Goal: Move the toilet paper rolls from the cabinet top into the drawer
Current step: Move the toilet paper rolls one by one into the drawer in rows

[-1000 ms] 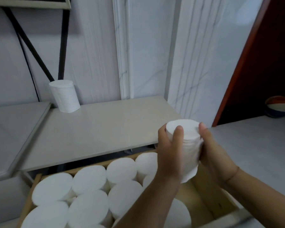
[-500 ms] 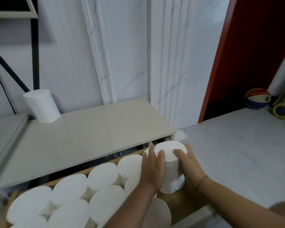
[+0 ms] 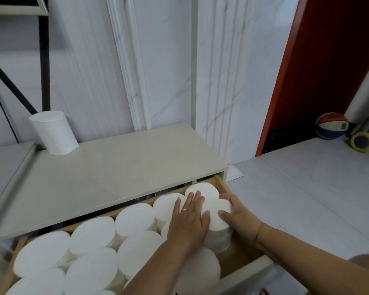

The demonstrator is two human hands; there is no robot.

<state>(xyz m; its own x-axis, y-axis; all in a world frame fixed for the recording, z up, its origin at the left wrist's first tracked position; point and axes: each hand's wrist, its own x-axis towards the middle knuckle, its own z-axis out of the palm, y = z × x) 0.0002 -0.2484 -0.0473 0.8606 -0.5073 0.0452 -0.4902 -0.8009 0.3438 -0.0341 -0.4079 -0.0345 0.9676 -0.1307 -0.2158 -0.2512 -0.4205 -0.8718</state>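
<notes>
Held above the drawer [image 3: 222,185] a second ago, the roll [image 3: 216,221] now sits in its right end, left hand [image 3: 188,220] pressing flat on top, right hand [image 3: 239,216] gripping its side, leaving one last roll [image 3: 53,133] on the counter [image 3: 115,173], far up-left of the grip.

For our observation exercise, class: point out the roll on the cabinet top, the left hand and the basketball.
roll on the cabinet top [image 3: 54,134], head view, middle of its side wall.
left hand [image 3: 189,221], head view, back of the hand.
basketball [image 3: 331,125], head view, centre of its visible face.
</notes>
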